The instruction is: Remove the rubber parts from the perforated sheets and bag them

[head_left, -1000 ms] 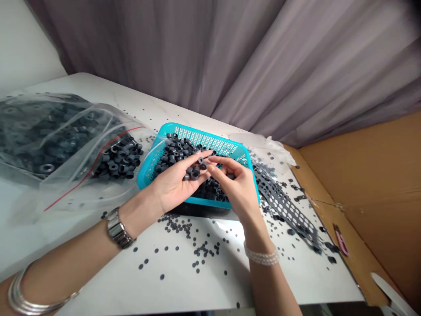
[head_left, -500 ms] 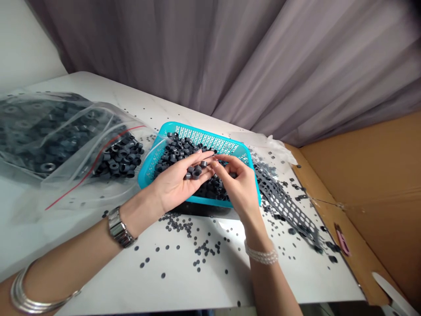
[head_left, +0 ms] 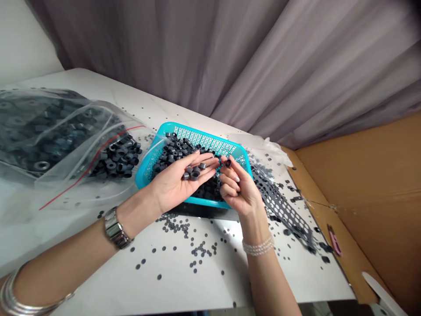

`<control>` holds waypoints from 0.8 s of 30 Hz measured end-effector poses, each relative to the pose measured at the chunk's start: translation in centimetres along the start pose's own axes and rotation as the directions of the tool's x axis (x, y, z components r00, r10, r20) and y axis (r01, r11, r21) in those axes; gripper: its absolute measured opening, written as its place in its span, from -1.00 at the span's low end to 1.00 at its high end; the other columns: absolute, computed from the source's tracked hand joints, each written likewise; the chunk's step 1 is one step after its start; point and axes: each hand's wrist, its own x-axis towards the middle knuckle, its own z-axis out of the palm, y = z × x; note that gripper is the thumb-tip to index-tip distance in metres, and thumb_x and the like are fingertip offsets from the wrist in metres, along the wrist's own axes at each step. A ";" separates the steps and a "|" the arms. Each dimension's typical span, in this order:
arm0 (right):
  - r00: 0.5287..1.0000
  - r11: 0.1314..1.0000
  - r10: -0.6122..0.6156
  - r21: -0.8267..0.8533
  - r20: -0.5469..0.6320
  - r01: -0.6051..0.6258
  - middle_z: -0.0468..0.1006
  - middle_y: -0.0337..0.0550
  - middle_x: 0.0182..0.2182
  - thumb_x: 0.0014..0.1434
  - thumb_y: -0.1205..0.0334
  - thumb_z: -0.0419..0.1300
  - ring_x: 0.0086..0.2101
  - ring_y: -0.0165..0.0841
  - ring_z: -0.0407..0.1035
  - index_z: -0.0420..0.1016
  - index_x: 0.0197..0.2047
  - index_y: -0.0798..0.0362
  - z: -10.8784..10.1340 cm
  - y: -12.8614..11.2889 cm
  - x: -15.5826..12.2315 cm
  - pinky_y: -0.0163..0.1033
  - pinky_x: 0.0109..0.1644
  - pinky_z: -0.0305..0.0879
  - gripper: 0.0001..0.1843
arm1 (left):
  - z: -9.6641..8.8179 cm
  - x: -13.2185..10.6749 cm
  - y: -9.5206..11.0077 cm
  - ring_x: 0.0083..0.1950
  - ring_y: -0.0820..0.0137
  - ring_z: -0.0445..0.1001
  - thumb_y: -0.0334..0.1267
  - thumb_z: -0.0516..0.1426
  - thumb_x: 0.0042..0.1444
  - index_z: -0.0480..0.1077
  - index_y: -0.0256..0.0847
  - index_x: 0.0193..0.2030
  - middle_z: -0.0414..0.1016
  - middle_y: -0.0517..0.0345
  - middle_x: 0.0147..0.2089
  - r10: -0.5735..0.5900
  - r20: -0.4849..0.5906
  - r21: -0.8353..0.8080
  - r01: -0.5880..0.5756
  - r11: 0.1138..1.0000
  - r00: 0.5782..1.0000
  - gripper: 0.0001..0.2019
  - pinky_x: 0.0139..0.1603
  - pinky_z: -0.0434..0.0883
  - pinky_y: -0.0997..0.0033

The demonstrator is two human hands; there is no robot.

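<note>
My left hand [head_left: 179, 182] lies palm up over a turquoise basket [head_left: 147, 169], cupping several small dark grey rings [head_left: 194, 172] on its fingers. My right hand [head_left: 238, 186] sits just to its right, thumb and forefinger pinched on one dark ring [head_left: 227, 163] held up at the fingertips. The basket is heaped with the same grey rings [head_left: 173, 151].
A clear zip bag [head_left: 59, 140] full of rings lies at the left, spilling some out at its mouth. Small dark punched discs [head_left: 194, 252] scatter over the white table [head_left: 184, 285]. A perforated dark strip [head_left: 283, 206] lies right of the basket. A cardboard box [head_left: 371, 184] stands at the right.
My right hand has drawn back from the left palm and turned, now holding a single ring up at its fingertips. The left hand has stayed put.
</note>
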 end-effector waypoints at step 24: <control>0.923 0.660 -0.377 -0.723 -0.081 0.205 0.17 -0.38 -0.64 0.04 0.02 0.32 -0.62 -0.53 -0.07 0.55 -0.29 0.04 2.0 1.2 -0.8 -0.29 -0.56 -0.13 -0.73 | -0.4 0.1 0.3 0.29 0.28 0.28 -0.26 0.01 0.26 0.28 -0.33 0.23 0.36 -0.13 0.25 0.078 0.082 0.066 -0.084 0.994 0.994 -0.58 0.26 0.31 0.35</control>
